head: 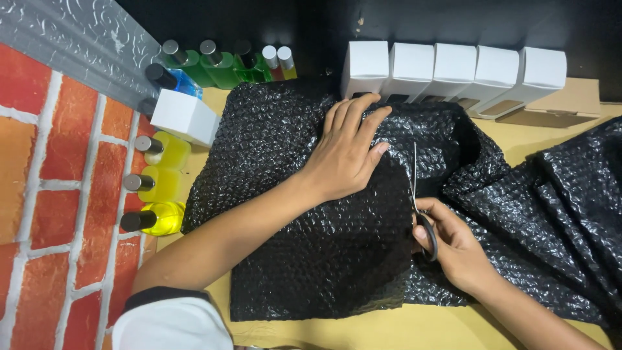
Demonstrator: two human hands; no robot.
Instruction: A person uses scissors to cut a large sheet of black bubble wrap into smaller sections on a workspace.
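I see my left hand (346,152) spread flat, palm down, pressing the black bubble wrap (311,253) onto the tabletop (414,327). My right hand (453,246) is closed around the handles of the scissors (418,207), blades pointing away along the wrap's edge. Yellow bottles (159,185) lie to the left, white boxes (453,71) line the back.

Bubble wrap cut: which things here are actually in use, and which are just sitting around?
In use:
black bubble wrap
scissors in right hand
left hand pressing the wrap flat

Lying about:
white boxes along the back
green bottles
yellow bottles
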